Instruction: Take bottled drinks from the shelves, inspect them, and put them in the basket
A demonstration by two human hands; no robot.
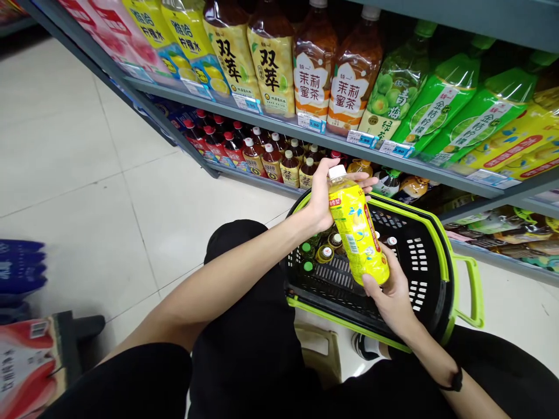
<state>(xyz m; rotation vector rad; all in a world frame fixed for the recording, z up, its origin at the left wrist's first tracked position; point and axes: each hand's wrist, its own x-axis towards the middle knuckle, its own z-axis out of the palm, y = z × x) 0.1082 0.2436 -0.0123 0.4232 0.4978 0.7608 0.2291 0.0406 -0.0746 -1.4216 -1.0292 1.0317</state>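
A yellow-labelled drink bottle point(356, 230) with a white cap is tilted in front of me, its cap end toward the shelves. My left hand point(321, 201) holds it near the neck, thumb along one side and fingertips showing past the other. Around its base, my right hand point(393, 291) is closed, with the thumb near the bottom edge. Both hands are above a black shopping basket point(437, 273) with a lime-green rim. Inside the basket stand several bottles, among them a green-capped one point(308, 266) and a white-capped one point(325, 253); the held bottle partly hides them.
A grey shelf point(279, 125) runs across the top, lined with large drink bottles point(312, 75). Smaller bottles point(271, 160) fill the lower level. The basket's green handle point(471, 291) sticks out right. At left are a red-and-white pack point(26, 372) and blue packs point(21, 267) by the tiled floor point(109, 174).
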